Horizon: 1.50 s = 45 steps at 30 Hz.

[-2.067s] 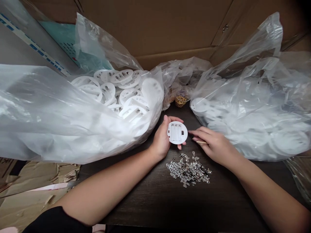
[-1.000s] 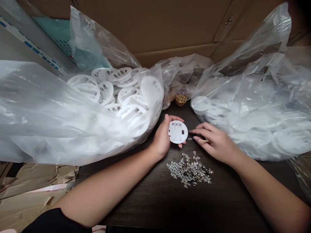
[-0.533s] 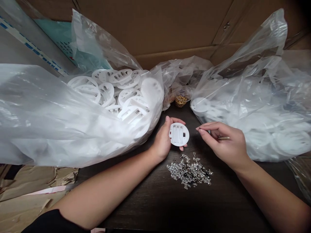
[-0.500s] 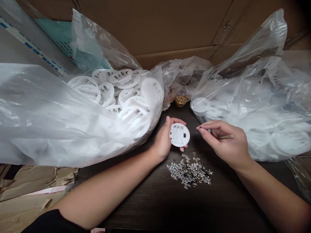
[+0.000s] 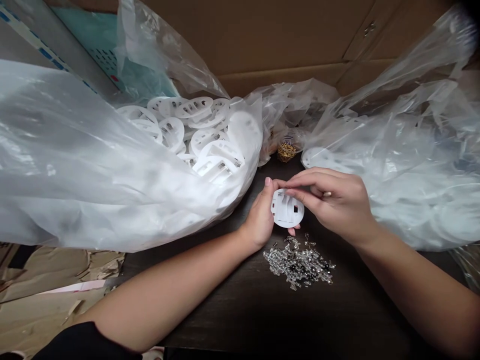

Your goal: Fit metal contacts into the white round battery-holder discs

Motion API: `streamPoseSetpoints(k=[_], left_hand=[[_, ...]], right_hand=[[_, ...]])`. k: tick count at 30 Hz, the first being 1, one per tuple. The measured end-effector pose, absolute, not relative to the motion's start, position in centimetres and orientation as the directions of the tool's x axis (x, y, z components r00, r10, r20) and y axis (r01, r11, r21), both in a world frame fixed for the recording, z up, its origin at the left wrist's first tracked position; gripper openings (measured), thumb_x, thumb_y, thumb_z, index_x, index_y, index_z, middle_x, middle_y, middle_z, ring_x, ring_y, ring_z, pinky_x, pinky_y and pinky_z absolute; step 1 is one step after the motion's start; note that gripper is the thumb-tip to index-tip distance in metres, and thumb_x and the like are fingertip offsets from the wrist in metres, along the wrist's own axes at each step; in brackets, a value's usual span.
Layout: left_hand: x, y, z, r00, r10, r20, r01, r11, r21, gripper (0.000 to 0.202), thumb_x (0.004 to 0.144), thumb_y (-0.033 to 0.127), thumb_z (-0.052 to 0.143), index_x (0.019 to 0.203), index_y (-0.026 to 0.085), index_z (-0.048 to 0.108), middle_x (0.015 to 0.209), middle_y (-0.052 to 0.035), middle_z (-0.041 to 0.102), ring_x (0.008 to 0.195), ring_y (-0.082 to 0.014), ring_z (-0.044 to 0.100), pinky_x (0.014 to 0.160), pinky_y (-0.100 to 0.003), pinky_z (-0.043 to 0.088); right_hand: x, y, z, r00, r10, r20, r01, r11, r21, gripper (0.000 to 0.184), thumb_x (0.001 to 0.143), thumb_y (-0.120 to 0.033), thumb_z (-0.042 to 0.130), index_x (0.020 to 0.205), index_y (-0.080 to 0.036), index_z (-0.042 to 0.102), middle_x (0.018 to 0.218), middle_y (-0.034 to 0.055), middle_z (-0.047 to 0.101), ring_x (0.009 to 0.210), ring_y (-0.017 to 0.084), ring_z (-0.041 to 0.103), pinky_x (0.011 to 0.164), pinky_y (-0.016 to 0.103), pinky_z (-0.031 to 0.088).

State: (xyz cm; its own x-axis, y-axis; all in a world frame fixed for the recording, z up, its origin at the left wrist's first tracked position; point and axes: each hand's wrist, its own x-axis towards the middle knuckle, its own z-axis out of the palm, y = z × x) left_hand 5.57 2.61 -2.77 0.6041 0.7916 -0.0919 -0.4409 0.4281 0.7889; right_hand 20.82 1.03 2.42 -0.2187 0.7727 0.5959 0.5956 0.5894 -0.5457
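My left hand [image 5: 260, 217] is wrapped round the edge of a round white plastic battery case [image 5: 288, 216], its slotted inner side facing up. Over the top of this case, the thumb and fingertips of my right hand [image 5: 332, 200] are pinched together. Whatever sits in that pinch is too small to make out. A thin pale stick-like tool [image 5: 327, 194] pokes out from between the curled fingers of the same hand; most of it is hidden. Just below the case, a pile of small silver metal contacts [image 5: 300, 265] lies on the dark table [image 5: 240, 310].
A big clear plastic bag [image 5: 123, 200] full of similar white cases [image 5: 210, 140] bulges on the left. Another filled bag [image 5: 416, 200] stands right. Between them sits a small clear cup of gold-coloured springs [image 5: 287, 151]. Cardboard [image 5: 56, 290] lies lower left.
My right hand has moved left, bringing its pinched fingertips from beside the case to its upper edge. My left hand still holds the case. The whole view has shifted slightly.
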Motion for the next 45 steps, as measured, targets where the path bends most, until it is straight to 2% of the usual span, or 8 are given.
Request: streamPoseSetpoints(k=[7, 18, 25, 28, 33, 35, 39, 45], left_hand=[[5.7, 2.7, -3.3, 0.617, 0.782, -0.087, -0.454, 0.445, 0.772, 0.063, 0.093, 0.077, 0.034, 0.107, 0.019, 0.055, 0.07, 0.0001, 0.064, 0.044, -0.0143, 0.06, 0.037, -0.024, 0.047], [5.7, 2.4, -2.9, 0.55, 0.824, -0.135, -0.419, 0.412, 0.809, 0.058, 0.093, 0.077, 0.035, 0.093, 0.021, 0.049, 0.059, 0.0025, 0.056, 0.042, -0.0137, 0.057, 0.033, -0.021, 0.037], [6.1, 2.6, -3.0, 0.528, 0.838, -0.138, -0.413, 0.395, 0.821, 0.06, 0.093, 0.078, 0.031, 0.091, 0.021, 0.047, 0.059, 0.0032, 0.055, 0.042, -0.0136, 0.058, 0.033, -0.021, 0.038], [6.1, 2.6, -3.1, 0.526, 0.84, -0.129, -0.416, 0.387, 0.823, 0.06, 0.093, 0.078, 0.031, 0.091, 0.021, 0.048, 0.06, 0.0027, 0.055, 0.042, -0.014, 0.058, 0.034, -0.022, 0.039], [6.1, 2.8, -3.5, 0.53, 0.842, -0.103, -0.427, 0.37, 0.825, 0.06, 0.093, 0.079, 0.031, 0.094, 0.021, 0.047, 0.062, 0.0024, 0.057, 0.045, -0.0154, 0.06, 0.034, -0.023, 0.042], [6.1, 2.8, -3.5, 0.531, 0.841, -0.106, -0.417, 0.368, 0.831, 0.061, 0.093, 0.08, 0.031, 0.095, 0.021, 0.047, 0.062, 0.0026, 0.056, 0.046, -0.0153, 0.06, 0.034, -0.024, 0.042], [6.1, 2.8, -3.4, 0.525, 0.844, -0.112, -0.4, 0.361, 0.842, 0.061, 0.093, 0.08, 0.029, 0.095, 0.021, 0.046, 0.061, 0.0024, 0.057, 0.045, -0.0149, 0.059, 0.034, -0.023, 0.041], [6.0, 2.8, -3.4, 0.535, 0.837, -0.114, -0.385, 0.362, 0.849, 0.063, 0.091, 0.082, 0.03, 0.092, 0.021, 0.047, 0.061, 0.0017, 0.058, 0.046, -0.0144, 0.059, 0.036, -0.023, 0.044]], right_hand=[[20.7, 0.8, 0.5, -0.247, 0.73, 0.637, 0.538, 0.65, -0.536, 0.017, 0.085, -0.004, 0.072, 0.092, -0.019, 0.074, 0.098, 0.0054, 0.073, 0.084, 0.014, 0.07, 0.067, 0.025, 0.057], [20.3, 0.7, 0.4, -0.192, 0.811, 0.553, 0.543, 0.557, -0.628, 0.009, 0.086, -0.013, 0.074, 0.086, -0.022, 0.071, 0.097, 0.0028, 0.072, 0.074, 0.012, 0.065, 0.056, 0.025, 0.05], [20.0, 0.6, -0.4, -0.071, 0.852, 0.519, 0.537, 0.471, -0.7, 0.01, 0.087, -0.019, 0.075, 0.096, -0.023, 0.074, 0.097, 0.0025, 0.072, 0.052, 0.006, 0.044, 0.046, 0.026, 0.039], [20.1, 0.5, -0.8, -0.076, 0.826, 0.558, 0.535, 0.506, -0.677, 0.009, 0.086, -0.016, 0.075, 0.09, -0.023, 0.075, 0.096, 0.0026, 0.072, 0.059, 0.009, 0.056, 0.05, 0.027, 0.045], [20.6, 0.4, -1.3, -0.166, 0.737, 0.655, 0.543, 0.623, -0.564, 0.018, 0.087, -0.009, 0.072, 0.098, -0.024, 0.076, 0.1, 0.0049, 0.075, 0.088, 0.018, 0.072, 0.073, 0.034, 0.06], [20.6, 0.3, -1.3, -0.152, 0.736, 0.66, 0.565, 0.612, -0.553, 0.018, 0.087, -0.011, 0.073, 0.099, -0.024, 0.076, 0.1, 0.0051, 0.075, 0.08, 0.017, 0.071, 0.066, 0.032, 0.059], [20.2, 0.1, -1.2, -0.003, 0.736, 0.677, 0.584, 0.551, -0.596, 0.019, 0.083, -0.012, 0.077, 0.097, -0.024, 0.075, 0.097, 0.0044, 0.076, 0.064, 0.013, 0.064, 0.047, 0.027, 0.045], [19.7, 0.1, -1.2, -0.041, 0.74, 0.671, 0.574, 0.567, -0.59, 0.014, 0.086, -0.013, 0.075, 0.096, -0.024, 0.074, 0.095, 0.0042, 0.077, 0.077, 0.016, 0.07, 0.06, 0.03, 0.056]])
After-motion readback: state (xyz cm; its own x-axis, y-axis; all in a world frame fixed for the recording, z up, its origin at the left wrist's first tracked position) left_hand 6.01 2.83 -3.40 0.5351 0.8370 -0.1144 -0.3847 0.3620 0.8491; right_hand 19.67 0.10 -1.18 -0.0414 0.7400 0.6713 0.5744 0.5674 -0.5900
